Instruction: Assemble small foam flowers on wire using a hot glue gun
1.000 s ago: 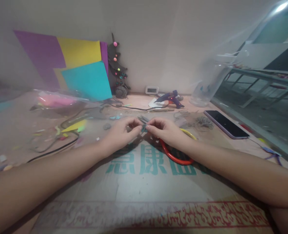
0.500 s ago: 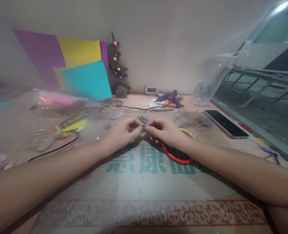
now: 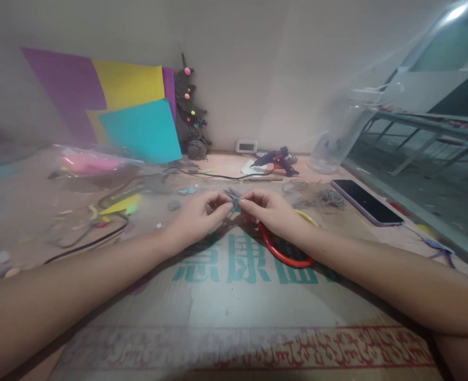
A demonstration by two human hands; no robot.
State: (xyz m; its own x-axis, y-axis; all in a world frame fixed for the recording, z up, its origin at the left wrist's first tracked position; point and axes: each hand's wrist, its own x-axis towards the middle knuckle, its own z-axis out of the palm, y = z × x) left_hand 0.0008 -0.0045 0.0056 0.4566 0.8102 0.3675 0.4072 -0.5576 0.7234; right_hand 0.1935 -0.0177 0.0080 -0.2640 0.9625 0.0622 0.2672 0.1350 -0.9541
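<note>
Between my two hands is a small teal piece (image 3: 236, 205), pinched from both sides; its exact kind is too small to make out. My left hand (image 3: 205, 212) has thumb and forefinger closed on its left edge. From the other side, the thumb and fingers of my right hand (image 3: 271, 212) meet it. Scissors with red and yellow handles (image 3: 287, 259) lie on the cardboard, partly hidden beneath my right hand and wrist. Their grey blades show just behind my fingertips.
A glue gun (image 3: 275, 159) lies at the back near a small white clock (image 3: 247, 146). On the right are a phone (image 3: 366, 202), grey string (image 3: 331, 198) and a clear plastic jug (image 3: 332, 140). Coloured sheets (image 3: 142, 129) lean on the wall; scraps and a black cord (image 3: 94, 242) lie left.
My fingertips have shifted slightly apart, the right hand a little to the right, so more of the teal piece shows between them. The surrounding things stay put.
</note>
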